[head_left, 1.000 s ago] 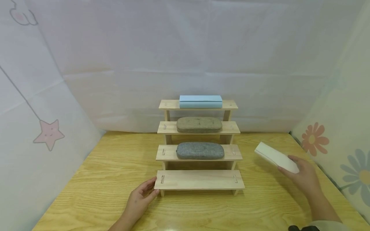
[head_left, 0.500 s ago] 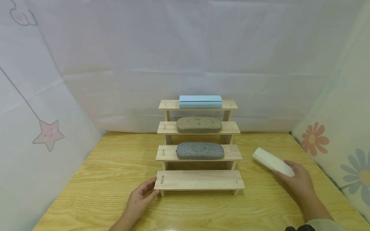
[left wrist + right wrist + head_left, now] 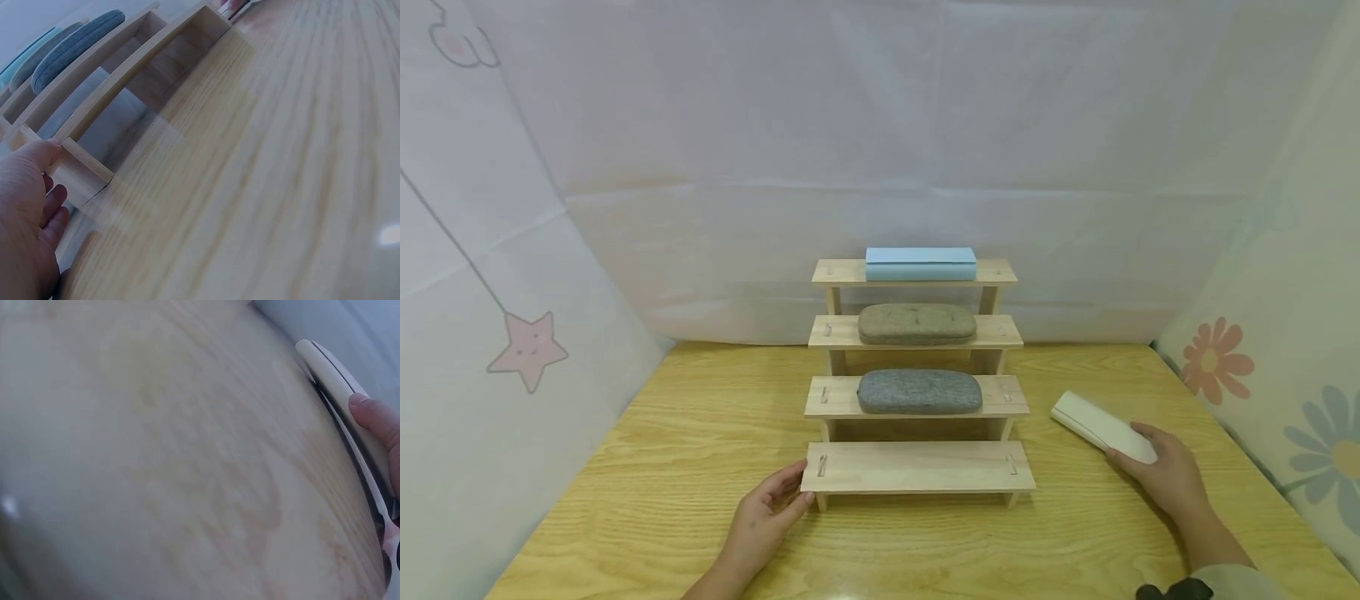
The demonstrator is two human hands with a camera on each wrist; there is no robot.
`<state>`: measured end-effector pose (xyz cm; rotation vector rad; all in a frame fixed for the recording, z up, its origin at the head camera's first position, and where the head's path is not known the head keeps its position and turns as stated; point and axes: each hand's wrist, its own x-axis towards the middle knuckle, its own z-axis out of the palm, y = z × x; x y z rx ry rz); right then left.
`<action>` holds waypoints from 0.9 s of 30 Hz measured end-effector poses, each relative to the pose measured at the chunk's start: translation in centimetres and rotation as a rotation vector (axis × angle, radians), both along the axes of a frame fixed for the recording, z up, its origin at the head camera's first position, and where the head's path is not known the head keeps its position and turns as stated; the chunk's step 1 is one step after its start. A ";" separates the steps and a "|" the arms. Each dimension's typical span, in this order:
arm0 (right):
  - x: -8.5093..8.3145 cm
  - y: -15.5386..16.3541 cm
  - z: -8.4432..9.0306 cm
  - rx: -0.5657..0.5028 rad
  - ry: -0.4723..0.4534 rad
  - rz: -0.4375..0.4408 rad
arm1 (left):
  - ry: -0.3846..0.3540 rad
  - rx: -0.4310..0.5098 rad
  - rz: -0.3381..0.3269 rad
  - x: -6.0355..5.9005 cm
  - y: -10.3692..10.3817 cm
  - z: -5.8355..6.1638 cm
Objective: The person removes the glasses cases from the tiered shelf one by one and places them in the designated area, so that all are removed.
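A stepped wooden display stand (image 3: pixel 917 468) sits mid-table, four-sided planks rising toward the back. My left hand (image 3: pixel 762 518) holds the left end of its lowest step, thumb at the front corner; the left wrist view shows the thumb (image 3: pixel 42 152) on that corner and the other fingers curled beside the leg. To the right of the stand, my right hand (image 3: pixel 1172 475) grips the near end of a white glasses case (image 3: pixel 1101 425), thumb along its side. In the right wrist view the case (image 3: pixel 337 378) lies close over the tabletop, angled away from the hand.
On the upper steps lie a light blue glasses case (image 3: pixel 921 265), a brown fabric glasses case (image 3: pixel 917 323) and a grey fabric glasses case (image 3: pixel 919 392). The wood-grain table (image 3: pixel 700 417) meets pale cloth walls (image 3: pixel 895 125) at the back and sides.
My right hand has lowered the white glasses case toward the table and shifted slightly left and nearer. The left hand and the stand have stayed put.
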<state>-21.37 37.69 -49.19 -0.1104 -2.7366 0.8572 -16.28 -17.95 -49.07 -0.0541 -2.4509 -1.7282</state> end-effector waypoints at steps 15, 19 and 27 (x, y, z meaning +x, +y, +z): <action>-0.3 0.1 -0.6 -0.029 -0.039 0.010 | 0.026 0.020 -0.022 0.1 0.0 0.2; -0.2 0.0 -0.6 -0.029 -0.030 0.015 | 0.028 0.029 -0.023 0.0 -0.1 0.1; -0.1 0.0 -0.6 -0.012 -0.030 0.014 | 0.016 0.005 -0.018 0.0 0.0 0.1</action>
